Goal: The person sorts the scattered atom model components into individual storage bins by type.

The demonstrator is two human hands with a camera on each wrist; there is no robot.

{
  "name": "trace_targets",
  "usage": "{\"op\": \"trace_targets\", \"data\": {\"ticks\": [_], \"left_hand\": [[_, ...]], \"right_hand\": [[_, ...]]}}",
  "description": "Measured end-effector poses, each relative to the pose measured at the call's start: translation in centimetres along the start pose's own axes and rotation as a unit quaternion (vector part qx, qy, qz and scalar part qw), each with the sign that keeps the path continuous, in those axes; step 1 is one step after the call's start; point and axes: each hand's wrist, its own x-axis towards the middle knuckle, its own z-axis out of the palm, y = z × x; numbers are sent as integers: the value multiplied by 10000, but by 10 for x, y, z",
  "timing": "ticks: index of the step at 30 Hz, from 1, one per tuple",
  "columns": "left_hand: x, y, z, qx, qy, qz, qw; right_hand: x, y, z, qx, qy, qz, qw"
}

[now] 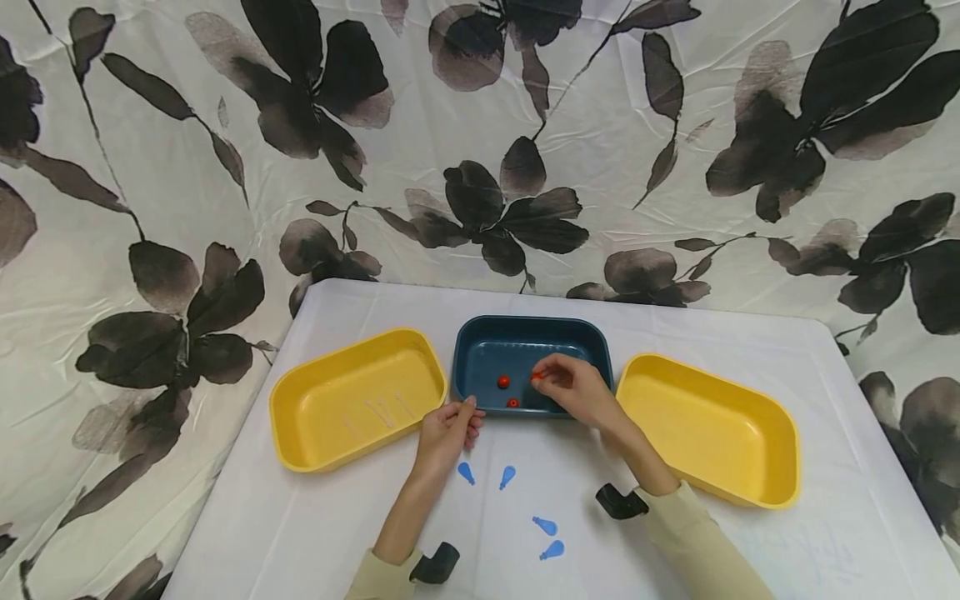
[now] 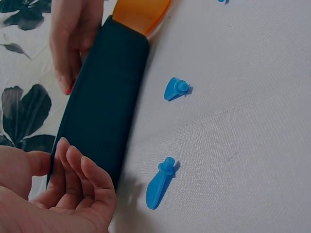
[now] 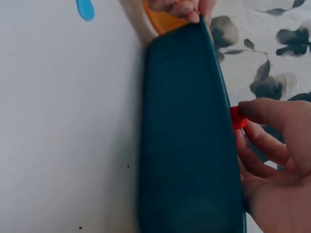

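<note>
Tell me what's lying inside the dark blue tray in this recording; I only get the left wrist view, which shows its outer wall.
Observer: In the head view, two small red pieces lie loose on the floor of the dark blue tray.
Operator: Anything on the table to the person's left of it?
Observer: Yes, a yellow tray with a few thin, pale strips in it.
Operator: I see two blue pieces clearly and a sliver of another. How many altogether?
Observer: Four, all on the white tabletop in the head view.
</note>
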Motion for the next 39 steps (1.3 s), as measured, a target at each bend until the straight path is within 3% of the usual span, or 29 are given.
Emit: {"op": "trace_targets", "data": {"ticks": [10,29,39], "left_hand": [[-1,1,1,16,1,23,10000],[0,0,0,26,13,-22,10000],[-1,1,0,-8,16,-11,10000]], "right_hand": [[12,7,3,-309,-135,20,9994],[27,18,6,-1024,-1021,-45,9895],[30,20,6,-1038,-1193,30,9874]]}}
